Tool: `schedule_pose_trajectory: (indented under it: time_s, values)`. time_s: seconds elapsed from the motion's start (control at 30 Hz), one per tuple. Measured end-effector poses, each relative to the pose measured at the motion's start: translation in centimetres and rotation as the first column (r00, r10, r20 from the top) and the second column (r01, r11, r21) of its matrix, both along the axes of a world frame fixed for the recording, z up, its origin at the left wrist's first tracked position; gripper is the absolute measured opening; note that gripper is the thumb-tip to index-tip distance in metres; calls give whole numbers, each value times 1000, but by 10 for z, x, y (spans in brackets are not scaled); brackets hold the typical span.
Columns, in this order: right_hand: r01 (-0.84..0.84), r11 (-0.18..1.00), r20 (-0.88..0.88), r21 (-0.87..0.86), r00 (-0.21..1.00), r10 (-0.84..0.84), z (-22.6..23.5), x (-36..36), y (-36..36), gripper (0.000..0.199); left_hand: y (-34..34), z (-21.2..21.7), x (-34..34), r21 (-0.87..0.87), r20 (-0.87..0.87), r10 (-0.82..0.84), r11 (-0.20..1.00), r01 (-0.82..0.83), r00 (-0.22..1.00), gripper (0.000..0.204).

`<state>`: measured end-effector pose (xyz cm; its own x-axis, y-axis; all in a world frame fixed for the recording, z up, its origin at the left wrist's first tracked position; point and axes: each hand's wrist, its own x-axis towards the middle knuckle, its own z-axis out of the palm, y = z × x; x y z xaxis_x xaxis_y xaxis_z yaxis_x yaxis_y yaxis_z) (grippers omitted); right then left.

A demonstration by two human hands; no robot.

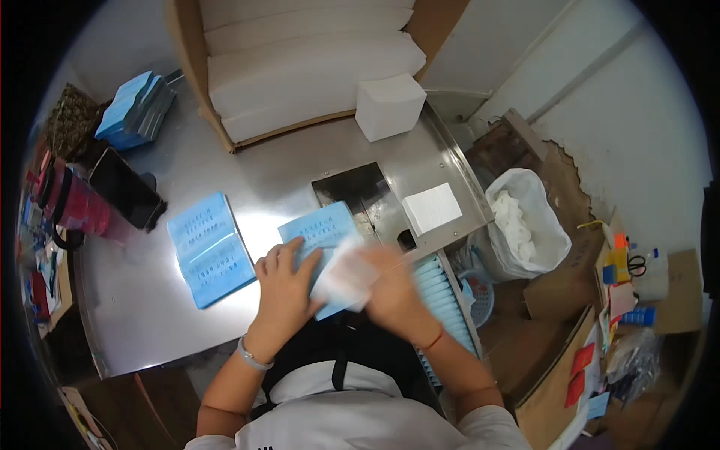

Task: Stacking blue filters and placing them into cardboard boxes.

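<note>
"What are your fingers doing?"

"My left hand is spread, its fingertips resting on a blue packet without clenching. My right hand is a blur with a blurred white sheet right at its fingers; I can't tell whether they're closed on it."

"Where's the packet exactly?"

"In front of me on the steel table, its upper corner reaching over a dark rectangular patch. The sheet and my hands hide much of its lower part, so I can't say whether the sheet is in it or only over it."

"And around that?"

"Left of it, a second blue packet lies flat, glare washing out its middle. To the right sits a small white stack. By the table's right edge, my right forearm cuts across a row of pale blue packs. Farther off, a cardboard box of white sheets is cut off at the top, and a pink bottle stands beside a dark-screened phone."

"Any writing?"

"Lines of small dark characters on both blue packets; on the nearer one, my hand and the sheet cover some. My shirt has a dark mark, cropped by the lower edge. I can't make out any brand."
</note>
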<state>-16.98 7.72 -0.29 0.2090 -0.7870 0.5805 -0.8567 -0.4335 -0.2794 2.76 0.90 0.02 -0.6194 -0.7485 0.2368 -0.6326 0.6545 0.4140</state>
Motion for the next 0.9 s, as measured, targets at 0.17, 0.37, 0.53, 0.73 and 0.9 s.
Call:
schedule_pose_trajectory:
  time_s: [0.17, 0.37, 0.53, 0.73, 0.9]
  values:
    - [-73, 987, 23, 143, 997, 70, -21, 22, -32, 27, -4, -15, 4, 70, -48, 91, 994, -88, 995, 49]
    - [207, 972, 264, -115, 949, -171, -3, -27, -42, 26, 9, -5, -8, -106, 73, 77, 992, -69, 994, 38]
    - [639, 763, -151, -93, 749, -645, -22, -63, -40, 19, -11, -5, 0, 109, 158, 10, 994, -28, 987, 51]
    - [535, 844, -55, 33, 844, -533, -24, -72, -35, 26, -31, 5, -32, -143, 253, -89, 981, 128, 963, 54]
    - [370, 916, 82, 153, 919, -385, -2, -101, -28, 35, 0, 4, -12, 93, 82, -121, 989, 113, 989, 50]
